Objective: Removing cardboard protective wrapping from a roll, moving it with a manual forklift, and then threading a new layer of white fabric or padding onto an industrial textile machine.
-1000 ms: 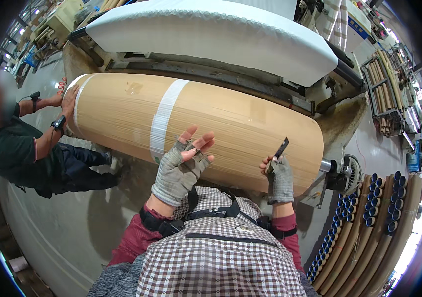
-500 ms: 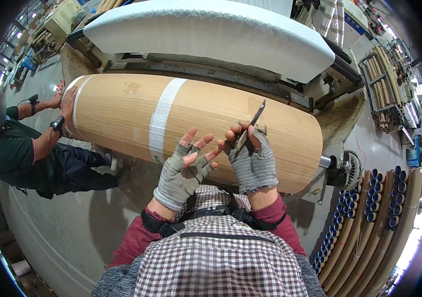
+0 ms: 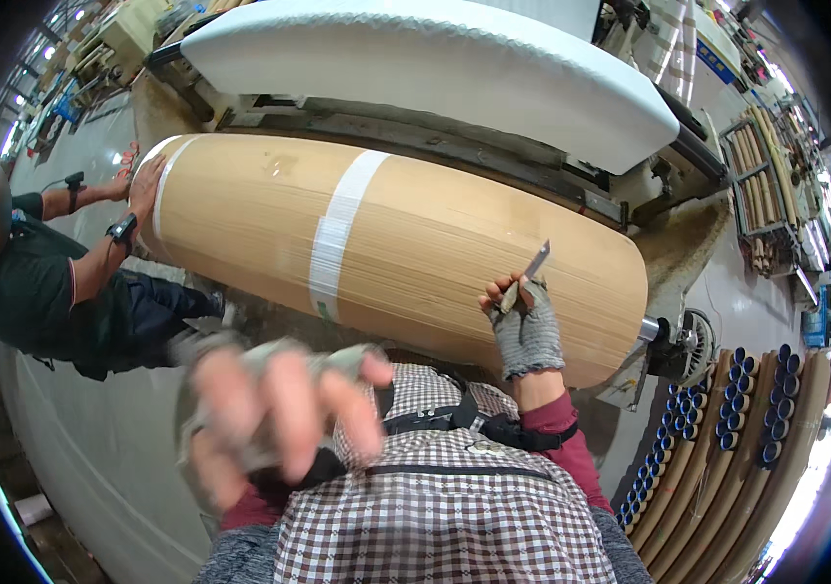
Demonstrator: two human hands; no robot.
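In the head view, the big cardboard roll point(image 3: 479, 229) is lying straight ahead of the person, just beyond the checked apron point(image 3: 435, 530), and its long axis is running crosswise, slanting from upper left down toward the lower right. The right hand point(image 3: 528, 326) is clearly being the nearer one here! It is showing in front of the right half of the roll, fingers closing around a knife point(image 3: 536, 261), the blade pointing away from the body and a little to the right, so it is angling across the roll's length rather than following it. Whether the tip is touching the cardboard, I cannot tell. Over on the other side, the left hand point(image 3: 284, 399) is hanging up close to the camera, badly blurring, its fingers standing apart and bending downward, nothing visible being gripped; the roll is lying beyond it, ahead and to the right. A white tape band point(image 3: 345, 229) is crossing the roll between the two ends, sitting left of the knife. At the far left end, a co-worker point(image 3: 40, 302) is pressing a hand against the roll, while a metal shaft point(image 3: 648, 329) is sticking out at the right end.
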